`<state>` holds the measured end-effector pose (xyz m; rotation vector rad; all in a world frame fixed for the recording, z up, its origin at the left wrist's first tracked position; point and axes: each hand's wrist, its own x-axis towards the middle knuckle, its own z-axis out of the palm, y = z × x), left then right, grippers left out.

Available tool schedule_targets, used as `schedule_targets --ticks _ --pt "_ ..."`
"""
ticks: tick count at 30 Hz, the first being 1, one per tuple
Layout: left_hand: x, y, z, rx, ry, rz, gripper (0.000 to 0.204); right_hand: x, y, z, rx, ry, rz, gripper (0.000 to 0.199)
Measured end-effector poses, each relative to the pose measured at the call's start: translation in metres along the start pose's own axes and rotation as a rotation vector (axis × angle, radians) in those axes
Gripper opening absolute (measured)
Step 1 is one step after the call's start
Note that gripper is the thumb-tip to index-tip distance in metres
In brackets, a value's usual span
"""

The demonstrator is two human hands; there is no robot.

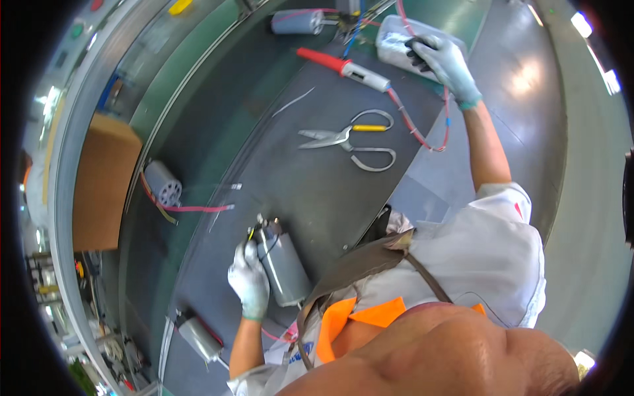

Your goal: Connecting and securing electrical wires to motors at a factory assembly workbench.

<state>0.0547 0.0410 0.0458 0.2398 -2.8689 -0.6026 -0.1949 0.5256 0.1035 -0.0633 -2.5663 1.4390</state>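
Motors, grey, cylindrical: four. One (285, 267) gripped by the gloved left hand (249, 280) at the mat's near edge. Scissors (350, 140): one pair, mid-mat. Soldering iron (343, 67): one. Right hand (446, 63) grasps a pale tray (396, 46).

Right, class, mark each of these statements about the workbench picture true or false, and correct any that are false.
1. The left hand grips a grey cylindrical motor. True.
2. The scissors are held in the right hand. False: they lie alone on the dark mat, touching neither hand.
3. Both hands wear light gloves. True.
4. The tool with the red handle lies on the orange-brown box. False: it lies on the mat near the scissors; the box stands far off on the person's left.
5. The right hand rests on a pale grey pad or pouch. True.
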Motion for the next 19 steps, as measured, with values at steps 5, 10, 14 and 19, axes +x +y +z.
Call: schedule_targets --ticks 5,10,14,19 --pt "-0.01 0.007 0.002 -0.014 0.039 -0.11 0.037 0.105 0.055 -0.02 -0.641 0.499 -0.081 0.026" --pt "-0.007 0.009 0.005 0.007 0.048 -0.06 0.036 0.155 0.12 0.005 -0.651 -0.258 -0.367 0.033" --pt "-0.006 0.023 0.0 0.015 0.014 -0.089 0.036 0.156 0.094 0.033 -0.913 -0.304 -0.33 0.027" --pt "-0.01 0.018 0.005 0.046 0.021 -0.066 0.034 0.148 0.097 0.022 -0.868 -0.201 -0.322 0.025"
